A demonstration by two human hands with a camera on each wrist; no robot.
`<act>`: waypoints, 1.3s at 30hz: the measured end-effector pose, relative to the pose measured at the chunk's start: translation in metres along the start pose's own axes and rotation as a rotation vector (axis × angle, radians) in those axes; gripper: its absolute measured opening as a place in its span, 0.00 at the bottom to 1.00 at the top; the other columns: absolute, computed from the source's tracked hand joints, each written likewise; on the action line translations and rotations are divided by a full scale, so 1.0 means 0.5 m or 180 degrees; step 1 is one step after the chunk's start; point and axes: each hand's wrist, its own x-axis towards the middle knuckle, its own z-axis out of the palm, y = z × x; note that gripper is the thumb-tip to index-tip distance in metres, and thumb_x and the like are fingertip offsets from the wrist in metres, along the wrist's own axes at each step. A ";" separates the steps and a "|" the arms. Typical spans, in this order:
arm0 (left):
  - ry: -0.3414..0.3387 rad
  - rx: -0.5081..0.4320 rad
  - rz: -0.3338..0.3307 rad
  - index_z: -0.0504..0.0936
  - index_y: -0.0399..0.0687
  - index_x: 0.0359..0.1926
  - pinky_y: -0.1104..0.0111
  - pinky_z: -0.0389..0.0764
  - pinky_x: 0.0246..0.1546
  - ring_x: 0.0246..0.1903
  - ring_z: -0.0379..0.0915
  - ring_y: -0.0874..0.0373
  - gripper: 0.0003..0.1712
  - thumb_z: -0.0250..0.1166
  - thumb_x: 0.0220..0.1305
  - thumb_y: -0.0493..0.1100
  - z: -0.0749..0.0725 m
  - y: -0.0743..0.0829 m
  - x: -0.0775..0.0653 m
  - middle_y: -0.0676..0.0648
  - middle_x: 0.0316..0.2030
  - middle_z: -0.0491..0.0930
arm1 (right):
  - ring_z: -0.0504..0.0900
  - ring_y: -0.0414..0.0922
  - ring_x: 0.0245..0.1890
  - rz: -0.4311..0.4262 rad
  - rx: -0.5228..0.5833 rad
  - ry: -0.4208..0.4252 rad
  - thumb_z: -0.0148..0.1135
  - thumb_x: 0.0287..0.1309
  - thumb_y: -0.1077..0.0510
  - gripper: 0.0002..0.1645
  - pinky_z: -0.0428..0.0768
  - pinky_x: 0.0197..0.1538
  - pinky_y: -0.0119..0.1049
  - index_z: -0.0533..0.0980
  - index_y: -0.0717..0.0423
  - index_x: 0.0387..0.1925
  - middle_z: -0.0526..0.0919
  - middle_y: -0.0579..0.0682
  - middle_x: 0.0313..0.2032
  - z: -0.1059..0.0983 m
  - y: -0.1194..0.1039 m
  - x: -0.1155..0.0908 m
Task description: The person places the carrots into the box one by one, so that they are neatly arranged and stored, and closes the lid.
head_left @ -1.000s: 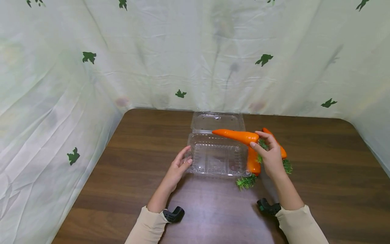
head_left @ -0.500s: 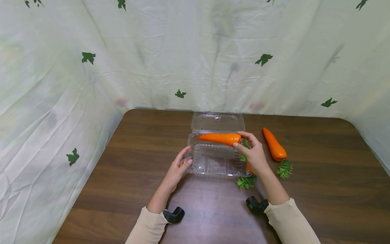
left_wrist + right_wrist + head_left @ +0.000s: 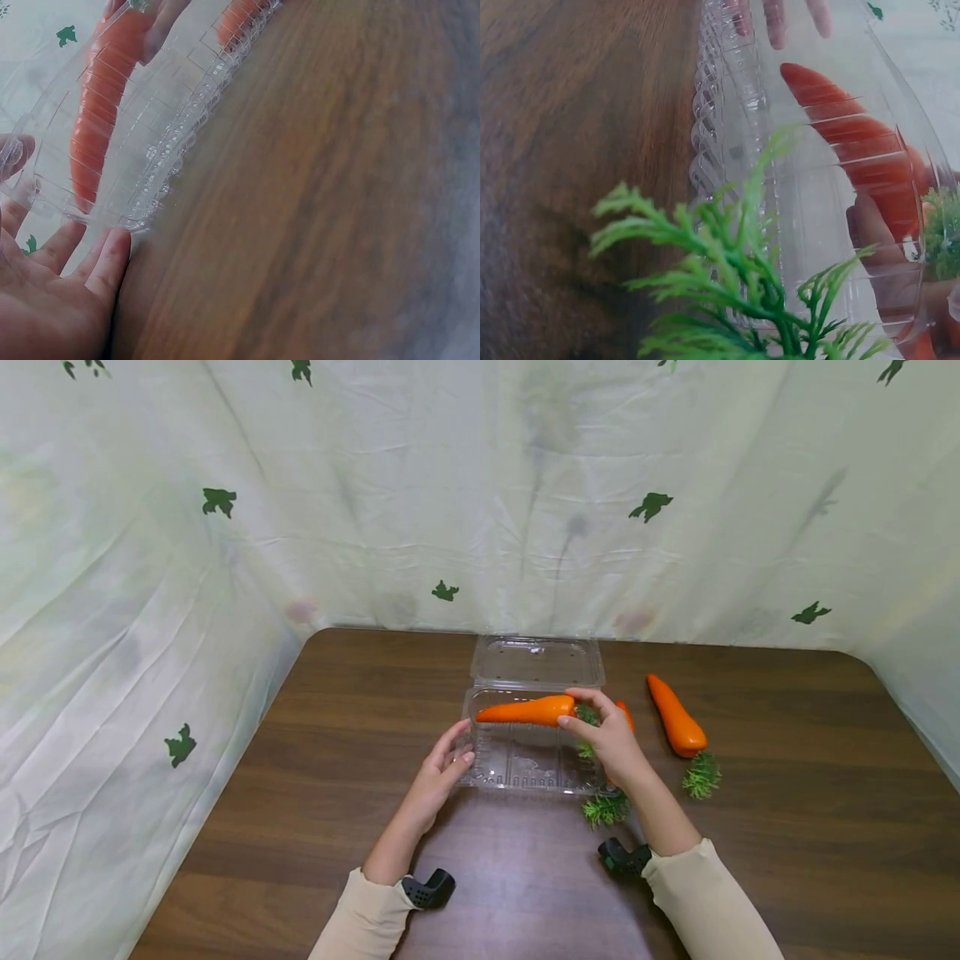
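Note:
A clear plastic clamshell tray (image 3: 525, 772) stands open on the wooden table, its lid (image 3: 536, 660) folded back behind it. My right hand (image 3: 579, 712) grips an orange carrot (image 3: 521, 711) by its thick end, and the tip points left low over the tray. Through the ribbed plastic (image 3: 172, 150) the left wrist view shows this carrot (image 3: 101, 120). My left hand (image 3: 457, 747) rests with straight fingers (image 3: 67, 255) against the tray's left end. The right wrist view shows the carrot (image 3: 862, 142) through the tray wall.
A second carrot (image 3: 625, 714) lies beside the tray's right side, mostly hidden by my right hand, its green top (image 3: 606, 808) in front. A third carrot (image 3: 675, 727) with greens (image 3: 701, 774) lies further right. A leaf-patterned white cloth (image 3: 450, 485) walls the table.
My right hand has carried the carrot left and down, from above the tray's right edge to low over the tray. The left hand has stayed at the tray's left end.

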 end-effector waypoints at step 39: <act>0.0066 -0.0009 0.0102 0.60 0.51 0.65 0.54 0.62 0.55 0.58 0.59 0.45 0.30 0.57 0.63 0.40 -0.011 -0.054 0.019 0.44 0.63 0.56 | 0.72 0.50 0.44 -0.0199 -0.1641 0.0255 0.66 0.49 0.58 0.24 0.72 0.46 0.45 0.69 0.60 0.48 0.74 0.55 0.46 0.004 -0.010 0.009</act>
